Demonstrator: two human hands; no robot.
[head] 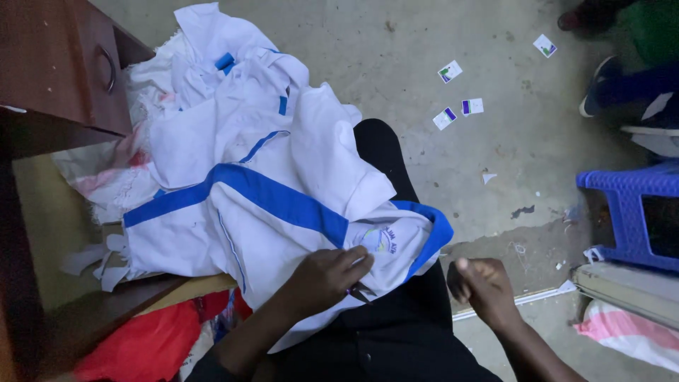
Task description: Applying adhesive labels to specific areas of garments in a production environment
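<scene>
A white garment with broad blue stripes (262,191) lies heaped over my lap and the floor to the left. It has a blue collar edge and a round printed badge (378,239) near my knee. My left hand (322,279) rests on the cloth just below the badge. Its fingers are closed on a small dark pair of snips (358,291) that points right. My right hand (483,286) hovers apart from the garment, over my dark trouser leg (396,318). It is curled into a loose fist, and I cannot tell whether it pinches anything.
A brown wooden desk with a drawer handle (78,64) stands at the upper left. Right of me is a blue plastic stool (629,205). Small printed labels (453,106) lie scattered on the concrete floor. Another person's shoes (601,88) show at the top right, and red cloth (141,343) at the bottom left.
</scene>
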